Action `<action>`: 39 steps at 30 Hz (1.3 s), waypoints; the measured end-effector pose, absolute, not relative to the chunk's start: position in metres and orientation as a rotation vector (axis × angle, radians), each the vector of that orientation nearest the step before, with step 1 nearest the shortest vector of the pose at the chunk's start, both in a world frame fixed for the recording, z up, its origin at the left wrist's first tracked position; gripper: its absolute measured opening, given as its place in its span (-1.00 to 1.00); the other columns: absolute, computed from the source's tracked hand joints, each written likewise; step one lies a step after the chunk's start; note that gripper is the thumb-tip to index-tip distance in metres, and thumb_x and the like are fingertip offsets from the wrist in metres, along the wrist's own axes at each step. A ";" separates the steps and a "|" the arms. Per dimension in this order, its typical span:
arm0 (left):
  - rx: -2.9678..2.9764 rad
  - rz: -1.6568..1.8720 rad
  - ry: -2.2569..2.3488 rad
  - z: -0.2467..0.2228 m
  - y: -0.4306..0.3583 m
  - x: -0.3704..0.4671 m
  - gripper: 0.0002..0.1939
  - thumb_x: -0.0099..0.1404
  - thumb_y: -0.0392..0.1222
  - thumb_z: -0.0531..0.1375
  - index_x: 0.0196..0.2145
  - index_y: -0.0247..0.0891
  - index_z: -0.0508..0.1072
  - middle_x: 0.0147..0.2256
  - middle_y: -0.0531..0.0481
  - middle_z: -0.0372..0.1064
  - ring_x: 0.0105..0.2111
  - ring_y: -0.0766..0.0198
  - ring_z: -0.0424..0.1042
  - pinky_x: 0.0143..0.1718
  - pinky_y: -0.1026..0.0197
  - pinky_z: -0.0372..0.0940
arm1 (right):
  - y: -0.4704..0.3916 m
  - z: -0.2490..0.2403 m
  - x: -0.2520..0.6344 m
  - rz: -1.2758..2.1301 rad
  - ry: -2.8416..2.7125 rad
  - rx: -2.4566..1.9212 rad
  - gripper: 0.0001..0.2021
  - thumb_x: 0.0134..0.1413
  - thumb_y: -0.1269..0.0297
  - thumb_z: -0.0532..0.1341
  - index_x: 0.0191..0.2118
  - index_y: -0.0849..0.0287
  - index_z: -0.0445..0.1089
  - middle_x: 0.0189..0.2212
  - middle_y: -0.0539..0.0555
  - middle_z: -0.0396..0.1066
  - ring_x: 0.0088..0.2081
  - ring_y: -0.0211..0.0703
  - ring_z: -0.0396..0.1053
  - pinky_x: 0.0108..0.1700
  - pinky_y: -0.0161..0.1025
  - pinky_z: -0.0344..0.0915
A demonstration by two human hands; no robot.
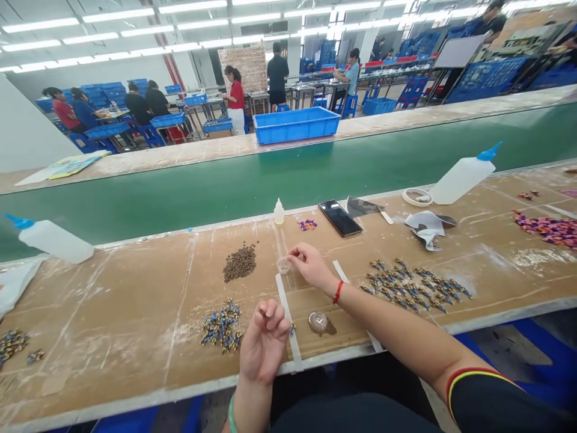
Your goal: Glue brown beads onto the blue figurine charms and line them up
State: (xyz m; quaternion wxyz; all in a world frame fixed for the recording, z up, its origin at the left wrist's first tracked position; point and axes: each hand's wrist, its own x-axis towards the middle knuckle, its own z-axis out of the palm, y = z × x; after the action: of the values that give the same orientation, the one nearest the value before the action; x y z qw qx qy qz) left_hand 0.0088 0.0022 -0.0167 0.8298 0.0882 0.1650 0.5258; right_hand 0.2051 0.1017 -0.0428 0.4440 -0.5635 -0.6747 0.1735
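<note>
My right hand (309,264) reaches forward with thumb and fingertips pinched at the edge of a small clear round dish (283,265). Whatever sits between those fingertips is too small to make out. Nearer to me, my left hand (265,341) is raised with its fingers curled towards the thumb; its contents cannot be told. Beside it on the left lies a heap of small blue and gold pieces (222,326). Beyond that heap is a pile of small brown round pieces (240,262). A round clear-topped container (318,322) rests on the cardboard below my right forearm.
More blue and gold pieces (415,285) spread to the right. Along the far edge stand a small dropper bottle (279,213), a phone (340,218), a scraper (364,207) and a large white bottle (464,179). A green belt (202,186) runs beyond, with a blue crate (297,127) behind it.
</note>
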 end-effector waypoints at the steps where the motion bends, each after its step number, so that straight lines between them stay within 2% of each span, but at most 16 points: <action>1: 0.191 1.113 0.362 -0.013 0.001 0.009 -0.67 0.09 -0.11 0.50 -0.40 -0.25 0.43 -0.42 0.11 0.04 -0.49 0.44 0.03 -0.48 0.39 0.11 | 0.099 -0.038 0.207 0.401 -1.665 -1.389 -0.71 0.35 0.09 0.23 -0.07 0.25 0.42 -0.18 0.06 0.46 -0.21 -0.21 0.45 -0.12 -0.15 0.48; 5: 0.216 1.095 0.380 0.001 -0.004 0.007 -0.66 0.02 -0.14 0.54 -0.43 -0.26 0.45 -0.45 0.12 0.04 -0.51 0.43 -0.01 -0.50 0.38 0.10 | 0.066 -0.006 0.221 0.274 -1.668 -1.317 -0.74 0.38 0.17 0.15 -0.30 0.21 0.39 -0.35 0.05 0.42 -0.24 -0.17 0.39 -0.13 -0.14 0.37; 11: 0.234 1.100 0.423 0.001 -0.012 0.004 -0.68 0.01 -0.17 0.54 -0.46 -0.26 0.47 -0.49 0.13 0.04 -0.52 0.42 -0.02 -0.51 0.38 0.09 | -0.013 0.033 0.235 0.201 -1.927 -1.140 -0.83 0.34 0.28 0.17 -0.34 0.12 0.34 -0.36 0.04 0.42 -0.25 -0.14 0.33 -0.14 -0.13 0.28; 16: 0.245 1.065 0.444 -0.002 -0.024 0.008 -0.70 -0.01 -0.15 0.55 -0.47 -0.24 0.50 -0.49 0.12 0.07 -0.52 0.43 0.00 -0.50 0.38 0.10 | -0.037 0.024 0.236 0.124 -2.046 -1.124 -0.88 0.30 0.42 0.17 -0.31 0.12 0.32 -0.37 0.05 0.43 -0.28 -0.13 0.28 -0.15 -0.12 0.28; 33: 0.251 1.004 0.503 -0.003 -0.032 0.023 -0.70 0.00 -0.16 0.54 -0.47 -0.25 0.49 -0.48 0.12 0.07 -0.51 0.42 -0.03 -0.49 0.34 0.06 | -0.032 0.011 0.231 -0.011 -2.107 -1.177 -0.87 0.33 0.36 0.17 -0.31 0.12 0.35 -0.36 0.06 0.46 -0.25 -0.09 0.32 -0.14 -0.09 0.25; 39: 0.280 0.989 0.488 0.001 -0.034 0.031 -0.69 0.00 -0.14 0.54 -0.47 -0.24 0.49 -0.49 0.14 0.05 -0.52 0.44 -0.02 -0.49 0.36 0.06 | -0.040 0.033 0.225 0.051 -1.956 -1.129 -0.89 0.31 0.38 0.18 -0.30 0.10 0.32 -0.38 0.04 0.42 -0.27 -0.10 0.33 -0.17 -0.10 0.29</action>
State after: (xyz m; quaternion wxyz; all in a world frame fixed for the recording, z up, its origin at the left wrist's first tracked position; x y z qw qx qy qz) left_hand 0.0309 -0.0342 0.0008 0.8425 0.1328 0.2310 0.4681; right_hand 0.2245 -0.0401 0.0331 0.4271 -0.4519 -0.7829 0.0203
